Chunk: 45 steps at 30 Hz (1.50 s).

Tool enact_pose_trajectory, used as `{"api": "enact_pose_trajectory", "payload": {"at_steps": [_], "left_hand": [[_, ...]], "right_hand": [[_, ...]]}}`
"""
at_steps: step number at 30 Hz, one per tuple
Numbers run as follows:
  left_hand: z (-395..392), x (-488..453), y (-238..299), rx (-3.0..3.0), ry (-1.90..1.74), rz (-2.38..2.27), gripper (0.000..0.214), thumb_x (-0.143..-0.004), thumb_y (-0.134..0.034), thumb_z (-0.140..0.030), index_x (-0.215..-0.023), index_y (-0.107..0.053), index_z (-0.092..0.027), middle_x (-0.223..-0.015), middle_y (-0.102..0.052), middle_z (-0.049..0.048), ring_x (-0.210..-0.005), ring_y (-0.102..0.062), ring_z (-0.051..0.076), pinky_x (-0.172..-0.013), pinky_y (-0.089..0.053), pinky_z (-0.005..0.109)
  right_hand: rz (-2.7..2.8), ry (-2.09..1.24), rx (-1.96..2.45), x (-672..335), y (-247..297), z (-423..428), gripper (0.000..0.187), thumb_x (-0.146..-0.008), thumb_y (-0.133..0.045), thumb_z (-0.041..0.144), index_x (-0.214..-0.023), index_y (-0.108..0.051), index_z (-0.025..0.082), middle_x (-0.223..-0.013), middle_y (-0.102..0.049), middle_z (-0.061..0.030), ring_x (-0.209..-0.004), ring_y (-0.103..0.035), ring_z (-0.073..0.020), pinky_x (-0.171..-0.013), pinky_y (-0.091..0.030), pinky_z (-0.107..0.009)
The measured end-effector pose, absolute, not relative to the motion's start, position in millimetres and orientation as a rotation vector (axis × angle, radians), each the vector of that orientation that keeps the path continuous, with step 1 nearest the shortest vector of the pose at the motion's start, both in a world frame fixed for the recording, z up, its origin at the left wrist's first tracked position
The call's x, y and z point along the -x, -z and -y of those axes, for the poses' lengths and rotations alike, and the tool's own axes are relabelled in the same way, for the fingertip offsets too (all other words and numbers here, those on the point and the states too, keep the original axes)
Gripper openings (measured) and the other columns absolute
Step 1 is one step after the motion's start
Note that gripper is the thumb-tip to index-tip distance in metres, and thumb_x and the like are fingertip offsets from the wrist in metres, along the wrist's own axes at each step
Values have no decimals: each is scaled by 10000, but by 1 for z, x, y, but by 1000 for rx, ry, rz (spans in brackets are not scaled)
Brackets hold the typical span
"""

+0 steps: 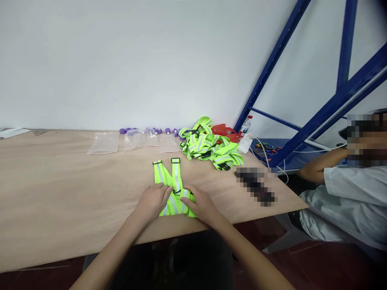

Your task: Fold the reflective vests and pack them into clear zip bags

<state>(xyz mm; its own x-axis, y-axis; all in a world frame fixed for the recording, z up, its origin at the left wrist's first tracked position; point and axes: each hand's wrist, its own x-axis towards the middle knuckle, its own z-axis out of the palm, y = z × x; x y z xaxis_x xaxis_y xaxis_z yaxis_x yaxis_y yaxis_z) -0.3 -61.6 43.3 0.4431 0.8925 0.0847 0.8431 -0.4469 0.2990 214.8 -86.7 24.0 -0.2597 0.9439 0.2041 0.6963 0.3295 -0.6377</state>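
A neon-green reflective strap vest [172, 204] with silver stripes lies partly folded near the front edge of the wooden table. Two of its straps with black buckles point away from me. My left hand [155, 200] is closed on the vest's left side, thumb on top and fingers bent at the fabric. Around the folded right side, my right hand [202, 202] has its thumb on top and fingers along the far edge. Some fingertips are hidden by the hands and the fabric. Behind and to the right is a loose heap of similar reflective vests [201, 145].
Clear plastic bags [104, 143] and several purple items [130, 131] line the wall side of the table [60, 193]. A red bag [225, 131], a bottle [246, 125] and a white charger [244, 143] stand behind the heap. Blue rack posts [272, 60] rise right; a person [356, 197] sits there.
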Motion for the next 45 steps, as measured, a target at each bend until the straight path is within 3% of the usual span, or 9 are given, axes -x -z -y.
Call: {"api": "enact_pose_trajectory", "payload": {"at_steps": [8,14,17,23,27,30,33,36,45], "left_hand": [[61,-1,-33,-2508,-407,-1739,300,-1058,-406,-328,-1025,-668,-185,-1200,-643,115,-1075,-597,311,-901,-467,417],[63,-1,-31,-2511,-423,-1705,326,-1069,-386,-313,-940,-657,-186,-1036,-680,87,-987,-626,280,-875,-470,392],[64,-2,-36,-2436,-415,-1728,269,-1059,-421,-315,-923,-617,-190,-982,-679,71,-970,-636,276,-802,-473,363],[64,1,-35,-2228,-443,-1668,205,-1045,-414,-315,-942,-559,-213,-973,-703,54,-857,-679,255,-677,-448,320],[66,8,-33,-2142,-539,-1578,259,-1044,-377,-354,-972,-583,-216,-1066,-726,71,-943,-697,274,-755,-492,342],[71,12,-36,-2109,-574,-1487,329,-1049,-329,-382,-1157,-594,-219,-1166,-716,74,-992,-700,273,-812,-528,365],[75,13,-38,-2178,-579,-1397,448,-1053,-321,-441,-1409,-502,-239,-1339,-647,88,-1191,-638,277,-974,-518,406],[77,13,-30,-2322,-558,-1361,506,-1057,-296,-457,-1463,-499,-234,-1510,-505,102,-1428,-431,302,-1159,-384,483],[76,-4,-4,-2228,-844,-1483,456,-1022,-316,-274,-1428,-461,-125,-1467,-525,185,-1396,-464,296,-1160,-389,535]], "right_hand": [[2210,-214,1481,-210,-21,80,328,-978,-556,423,-1214,-637,210,-1088,-717,-93,-998,-680,-258,-802,-541,-355],[2067,204,1476,-222,-6,106,445,-929,-587,562,-1110,-633,158,-1013,-688,-137,-885,-684,-281,-687,-555,-368],[2128,83,1375,-233,-4,124,345,-948,-587,505,-1085,-641,194,-1019,-682,-116,-865,-690,-247,-705,-566,-347],[2107,-433,1377,-242,-14,124,221,-932,-616,338,-1127,-629,236,-1428,-579,-129,-1280,-591,-281,-999,-541,-436],[2138,-574,1350,-239,-16,113,335,-935,-579,272,-1268,-594,249,-1363,-647,-105,-1239,-626,-265,-1016,-535,-464],[2218,-550,1281,-236,-18,110,461,-957,-540,256,-1417,-514,241,-1376,-638,-111,-1264,-608,-259,-1048,-519,-466],[2388,-463,1201,-232,-23,109,530,-990,-509,263,-1513,-428,242,-1513,-520,-117,-1381,-503,-254,-1124,-456,-459],[2564,-369,1182,-224,-29,107,622,-974,-581,373,-1552,-381,259,-1643,-315,-122,-1503,-310,-307,-1178,-376,-503],[2638,-349,1324,-199,-30,99,852,-919,-599,591,-1601,-262,208,-1669,-221,-163,-1546,9,-418,-1190,-244,-645]]}}
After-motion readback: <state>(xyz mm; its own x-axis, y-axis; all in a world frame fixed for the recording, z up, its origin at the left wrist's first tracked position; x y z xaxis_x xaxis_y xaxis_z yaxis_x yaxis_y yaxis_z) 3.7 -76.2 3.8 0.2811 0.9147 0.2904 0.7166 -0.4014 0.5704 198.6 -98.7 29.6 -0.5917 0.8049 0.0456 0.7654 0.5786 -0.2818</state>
